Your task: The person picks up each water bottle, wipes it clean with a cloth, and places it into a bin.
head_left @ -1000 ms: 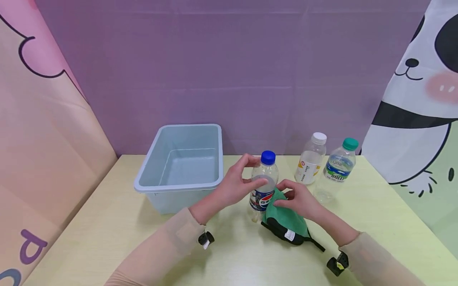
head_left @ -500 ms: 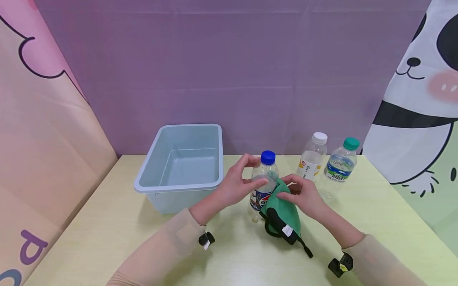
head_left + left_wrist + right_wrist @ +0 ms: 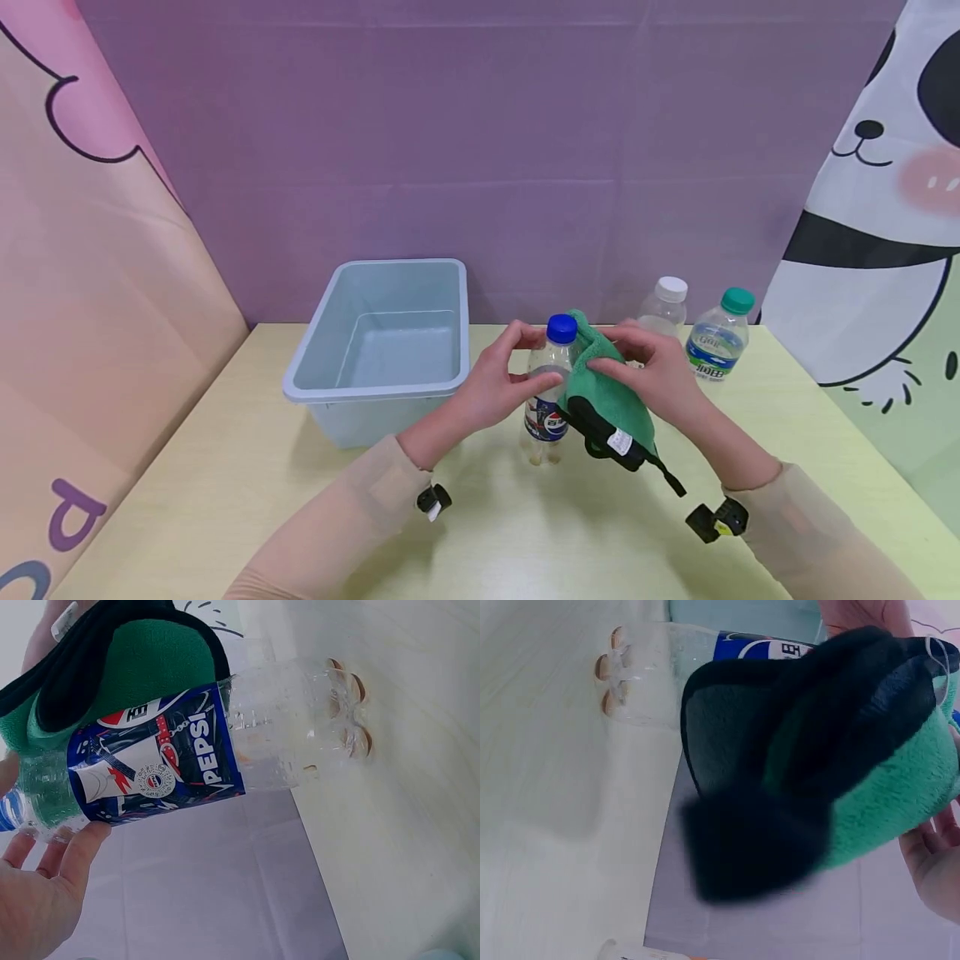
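A clear Pepsi bottle [image 3: 546, 417] with a blue cap and dark blue label stands upright on the table, a little residue at its base in the left wrist view. My left hand [image 3: 501, 377] grips its upper part from the left, thumb in front and fingers behind. On the other side, my right hand [image 3: 660, 371] pinches a folded green cloth [image 3: 611, 404] with black edging, a white tag and a dangling strap. The cloth lies against the bottle's right side near the shoulder, its lower end hanging above the table. In the left wrist view the green cloth [image 3: 161, 664] overlaps the label's edge.
A pale blue plastic bin [image 3: 382, 392] stands left of the bottle. Behind my right hand are a white-capped bottle [image 3: 666, 308], partly hidden, and a green-capped bottle [image 3: 716, 342]. A purple backdrop [image 3: 480, 150] rises at the table's rear edge.
My right hand has carried the cloth upward along the bottle, from beside the label to near the cap, and now covers more of the white-capped bottle. The left hand stays on the bottle.
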`<action>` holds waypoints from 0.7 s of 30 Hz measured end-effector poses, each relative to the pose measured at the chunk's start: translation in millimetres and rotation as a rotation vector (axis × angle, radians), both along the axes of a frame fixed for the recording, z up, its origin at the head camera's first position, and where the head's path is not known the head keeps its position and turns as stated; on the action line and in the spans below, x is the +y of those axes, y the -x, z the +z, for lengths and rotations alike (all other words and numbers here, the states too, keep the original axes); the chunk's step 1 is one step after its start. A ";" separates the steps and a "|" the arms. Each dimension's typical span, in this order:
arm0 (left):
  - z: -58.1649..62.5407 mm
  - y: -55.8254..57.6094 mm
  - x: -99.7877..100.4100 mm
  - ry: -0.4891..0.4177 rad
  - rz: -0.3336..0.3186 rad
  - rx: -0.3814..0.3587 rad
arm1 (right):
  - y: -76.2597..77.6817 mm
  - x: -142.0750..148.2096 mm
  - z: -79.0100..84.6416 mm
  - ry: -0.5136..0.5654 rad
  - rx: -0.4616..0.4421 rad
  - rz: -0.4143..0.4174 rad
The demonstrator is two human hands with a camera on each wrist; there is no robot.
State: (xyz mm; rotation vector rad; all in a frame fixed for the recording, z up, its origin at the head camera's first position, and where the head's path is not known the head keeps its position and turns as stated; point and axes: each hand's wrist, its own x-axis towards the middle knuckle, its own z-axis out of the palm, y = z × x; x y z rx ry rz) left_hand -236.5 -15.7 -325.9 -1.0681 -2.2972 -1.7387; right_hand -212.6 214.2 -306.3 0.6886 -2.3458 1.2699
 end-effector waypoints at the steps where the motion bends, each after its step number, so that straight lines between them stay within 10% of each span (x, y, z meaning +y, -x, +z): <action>1: 0.0 -0.2 -0.1 0.000 0.001 0.003 | 0.2 -0.3 0.1 -0.002 -0.011 -0.003; 21: -0.2 -0.6 0.7 0.024 0.023 -0.031 | 13.2 1.9 -59.0 -0.140 -0.394 0.188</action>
